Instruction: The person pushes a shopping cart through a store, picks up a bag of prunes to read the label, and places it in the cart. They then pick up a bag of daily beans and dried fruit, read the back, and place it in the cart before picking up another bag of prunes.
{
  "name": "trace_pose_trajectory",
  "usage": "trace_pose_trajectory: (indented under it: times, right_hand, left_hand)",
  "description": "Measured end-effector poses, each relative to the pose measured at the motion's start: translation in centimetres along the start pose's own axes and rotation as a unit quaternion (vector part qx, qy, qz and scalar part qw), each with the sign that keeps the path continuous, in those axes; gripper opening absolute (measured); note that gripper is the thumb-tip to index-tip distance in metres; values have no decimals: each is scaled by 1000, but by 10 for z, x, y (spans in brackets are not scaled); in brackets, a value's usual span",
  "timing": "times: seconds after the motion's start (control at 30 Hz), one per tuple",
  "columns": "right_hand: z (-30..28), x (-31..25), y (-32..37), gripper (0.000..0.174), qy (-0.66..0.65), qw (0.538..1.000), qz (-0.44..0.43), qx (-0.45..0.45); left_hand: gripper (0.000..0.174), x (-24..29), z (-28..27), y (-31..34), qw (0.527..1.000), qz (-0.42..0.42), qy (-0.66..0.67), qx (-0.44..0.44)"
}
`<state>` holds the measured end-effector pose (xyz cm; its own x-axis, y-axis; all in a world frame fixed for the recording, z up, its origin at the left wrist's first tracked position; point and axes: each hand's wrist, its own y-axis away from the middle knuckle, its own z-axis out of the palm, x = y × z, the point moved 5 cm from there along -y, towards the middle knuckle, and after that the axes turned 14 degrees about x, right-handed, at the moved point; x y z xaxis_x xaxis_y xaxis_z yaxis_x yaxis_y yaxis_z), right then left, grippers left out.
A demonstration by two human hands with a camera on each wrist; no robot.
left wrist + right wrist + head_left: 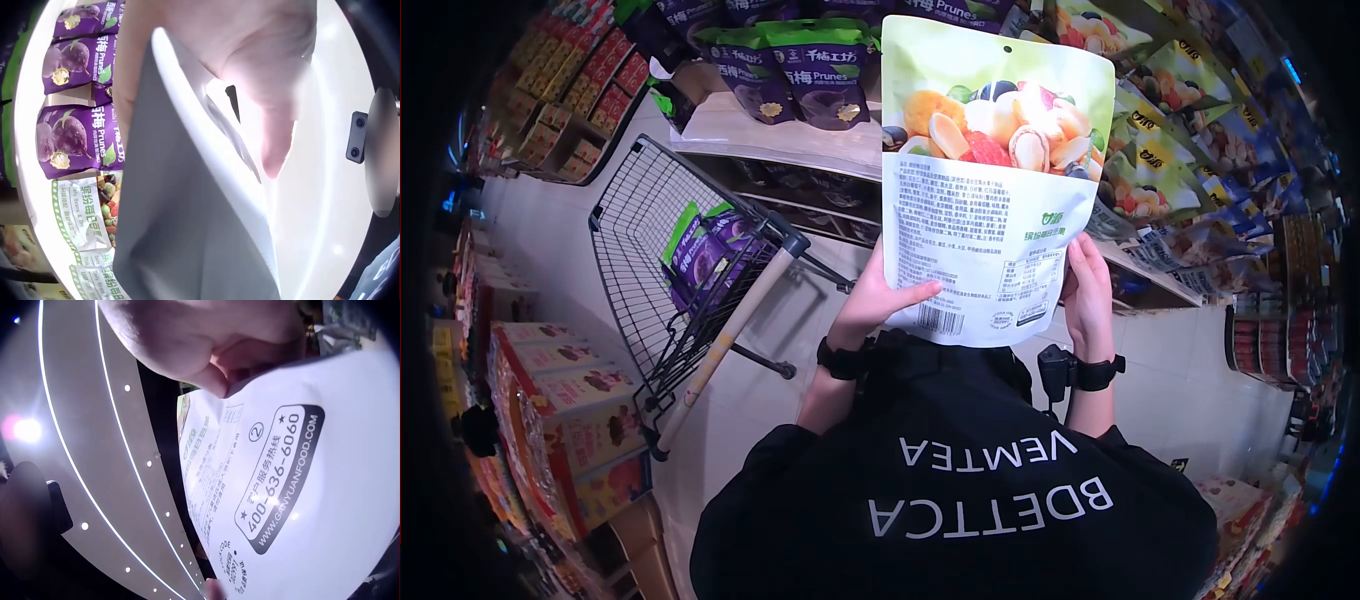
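Note:
Both hands hold up a large snack pouch, its printed back towards the head camera, with pictured nuts and beans above dense text and a barcode. At the lower left edge the left hand grips it, thumb lying across the front and fingers behind. The right hand pinches the right edge near mid-height. From the left wrist, the pouch shows as a shadowed side and a bright bottom fold beneath the left hand. In the right wrist view the curled right hand meets the edge of the white pouch.
A shopping cart stands at the left with purple prune bags inside. More prune bags fill the shelf ahead. Snack pouches line the right display; stacked cartons stand at the lower left.

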<state>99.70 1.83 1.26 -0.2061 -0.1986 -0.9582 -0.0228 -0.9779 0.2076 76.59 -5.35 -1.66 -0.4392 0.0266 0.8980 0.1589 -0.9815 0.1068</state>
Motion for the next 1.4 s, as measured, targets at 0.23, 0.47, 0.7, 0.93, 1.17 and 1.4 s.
trace_pose_trajectory:
  times: [0.23, 0.47, 0.7, 0.93, 1.17, 1.4]
  right_hand:
    - [-1, 6, -9, 18, -15, 1000, -15, -2]
    - [0, 4, -10, 17, -23, 1000, -12, 7]
    - [-5, 9, -12, 18, -34, 999, -26, 1]
    - [-7, 17, 2, 58, -49, 996, 1, -78]
    - [-1, 16, 9, 63, -28, 997, -22, -66]
    - [2, 16, 11, 61, -28, 997, -34, -56]
  left_hand:
    - [66, -8, -4, -5, 999, 21, -1, 25]
    - [67, 2, 0, 0, 998, 50, -13, 29]
    - [67, 3, 3, -1, 999, 45, 0, 27]
    - [62, 12, 13, -2, 997, 66, 9, 39]
    - [59, 18, 22, 0, 996, 66, 15, 60]
    - [59, 27, 27, 3, 996, 76, 0, 52]
